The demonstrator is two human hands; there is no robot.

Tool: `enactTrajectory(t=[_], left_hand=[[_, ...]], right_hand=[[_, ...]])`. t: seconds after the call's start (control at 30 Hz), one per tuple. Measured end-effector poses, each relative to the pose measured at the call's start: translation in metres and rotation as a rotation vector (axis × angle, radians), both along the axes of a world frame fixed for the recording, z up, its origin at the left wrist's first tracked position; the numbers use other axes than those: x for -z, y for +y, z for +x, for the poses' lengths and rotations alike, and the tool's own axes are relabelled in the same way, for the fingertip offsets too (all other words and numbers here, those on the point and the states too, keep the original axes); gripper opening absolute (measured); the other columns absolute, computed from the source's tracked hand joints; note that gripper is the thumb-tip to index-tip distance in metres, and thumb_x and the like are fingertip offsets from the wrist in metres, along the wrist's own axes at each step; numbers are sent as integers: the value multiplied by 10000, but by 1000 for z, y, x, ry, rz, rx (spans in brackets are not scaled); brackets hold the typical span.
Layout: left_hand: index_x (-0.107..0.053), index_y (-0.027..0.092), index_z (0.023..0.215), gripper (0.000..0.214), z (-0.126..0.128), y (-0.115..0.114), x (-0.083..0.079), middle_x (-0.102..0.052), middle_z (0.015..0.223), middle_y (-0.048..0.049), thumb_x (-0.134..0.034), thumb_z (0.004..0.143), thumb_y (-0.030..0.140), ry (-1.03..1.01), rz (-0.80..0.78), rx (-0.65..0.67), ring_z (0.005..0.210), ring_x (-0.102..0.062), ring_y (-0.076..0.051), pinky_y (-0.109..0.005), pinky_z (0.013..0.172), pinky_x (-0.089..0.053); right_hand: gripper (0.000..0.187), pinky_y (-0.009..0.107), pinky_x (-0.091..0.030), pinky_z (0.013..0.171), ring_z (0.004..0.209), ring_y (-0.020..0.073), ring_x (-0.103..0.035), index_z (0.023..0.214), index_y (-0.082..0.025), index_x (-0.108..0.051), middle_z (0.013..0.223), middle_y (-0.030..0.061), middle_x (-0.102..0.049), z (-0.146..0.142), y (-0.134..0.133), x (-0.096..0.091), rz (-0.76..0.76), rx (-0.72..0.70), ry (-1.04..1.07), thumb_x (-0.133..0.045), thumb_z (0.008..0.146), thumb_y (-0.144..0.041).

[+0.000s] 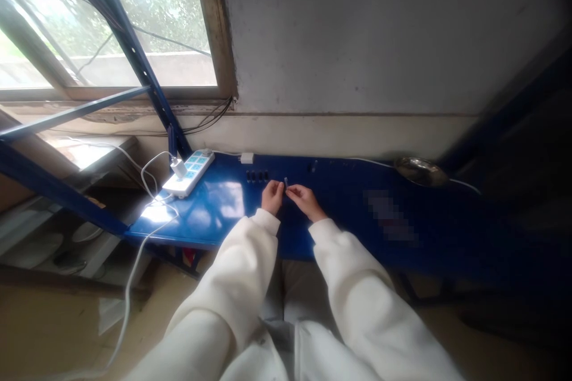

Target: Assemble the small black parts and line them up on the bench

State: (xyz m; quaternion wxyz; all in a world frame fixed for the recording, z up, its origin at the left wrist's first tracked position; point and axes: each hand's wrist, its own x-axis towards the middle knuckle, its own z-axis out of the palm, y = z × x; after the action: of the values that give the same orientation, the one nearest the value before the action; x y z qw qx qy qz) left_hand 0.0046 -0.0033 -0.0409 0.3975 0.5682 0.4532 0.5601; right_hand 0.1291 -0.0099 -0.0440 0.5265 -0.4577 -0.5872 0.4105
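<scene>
My left hand (272,196) and my right hand (304,199) meet over the blue table (223,202), both in white sleeves. Their fingertips pinch a tiny pale part (286,182) between them; it is too small to name. A short row of small dark pieces (257,176) lies on the table just beyond my left hand.
A white power strip (188,173) with a plugged charger and trailing white cable lies at the table's left end. A metal bowl (420,170) sits at the back right by the wall. Blue shelf struts cross the window on the left.
</scene>
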Motion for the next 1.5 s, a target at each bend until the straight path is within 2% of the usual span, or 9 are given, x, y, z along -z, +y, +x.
enactTrajectory(t=[0.2, 0.43, 0.6, 0.7, 0.77, 0.87, 0.93, 1.17, 1.5], left_hand=[[-580, 153, 659, 191, -1, -3, -7, -554, 606, 2, -550, 750, 318, 54, 64, -5, 586, -511, -102, -214, 575, -410], [-609, 162, 732, 118, 0, -4, -9, -562, 632, 0, -559, 719, 269, -26, -14, -14, 616, -530, -116, -224, 597, -416], [-587, 164, 709, 158, -3, 0, -5, -548, 624, 2, -539, 747, 310, -99, -31, -217, 625, -528, -116, -219, 589, -417], [-577, 166, 706, 150, -4, 3, -1, -535, 614, 9, -549, 738, 310, -110, -57, -270, 615, -518, -112, -213, 577, -410], [-575, 166, 707, 145, -3, 5, 1, -532, 613, 11, -556, 731, 308, -107, -61, -262, 613, -515, -110, -211, 572, -408], [-573, 165, 698, 141, -1, 7, 1, -529, 609, 11, -563, 724, 303, -102, -66, -237, 609, -513, -109, -210, 565, -405], [-574, 163, 698, 140, 0, 8, 1, -527, 606, 11, -565, 723, 300, -104, -73, -226, 603, -510, -107, -210, 562, -404], [-573, 161, 708, 146, 2, 6, 1, -511, 582, 17, -568, 726, 306, -114, -99, -201, 557, -488, -94, -205, 536, -393], [-551, 162, 722, 151, 3, 3, -2, -489, 574, 22, -534, 744, 310, -103, -124, -166, 518, -453, -78, -188, 491, -369]], right_hand=[[332, 322, -484, 722, 735, 172, -613, 782, -164, -647, 768, 46, -672, 1, -1, 4, 46, -51, -116, -620, 675, -477], [328, 306, -485, 697, 711, 169, -611, 801, -169, -637, 765, 44, -670, 1, -2, 4, 67, -7, -201, -623, 672, -470], [320, 312, -487, 673, 671, 186, -623, 793, -162, -618, 743, 73, -671, 4, 2, -2, 124, 204, -187, -611, 679, -461], [284, 294, -480, 610, 591, 178, -620, 769, -155, -600, 665, 64, -664, 25, 13, -5, 46, 320, -220, -594, 690, -427], [231, 272, -461, 565, 543, 170, -605, 707, -157, -593, 579, 45, -644, 45, 23, -7, -22, 353, -333, -593, 683, -387], [157, 249, -441, 565, 567, 164, -609, 658, -163, -589, 567, 38, -646, 71, 40, -9, -62, 429, -478, -587, 680, -319], [132, 242, -433, 578, 576, 157, -610, 657, -165, -592, 585, 32, -651, 80, 51, -10, -82, 420, -545, -587, 681, -294], [131, 240, -396, 556, 643, 170, -607, 694, -161, -632, 701, 62, -674, 80, 72, -1, -62, 492, -718, -589, 693, -285], [150, 238, -383, 551, 648, 162, -597, 719, -160, -633, 716, 60, -670, 76, 83, 2, -96, 482, -757, -596, 713, -305]])
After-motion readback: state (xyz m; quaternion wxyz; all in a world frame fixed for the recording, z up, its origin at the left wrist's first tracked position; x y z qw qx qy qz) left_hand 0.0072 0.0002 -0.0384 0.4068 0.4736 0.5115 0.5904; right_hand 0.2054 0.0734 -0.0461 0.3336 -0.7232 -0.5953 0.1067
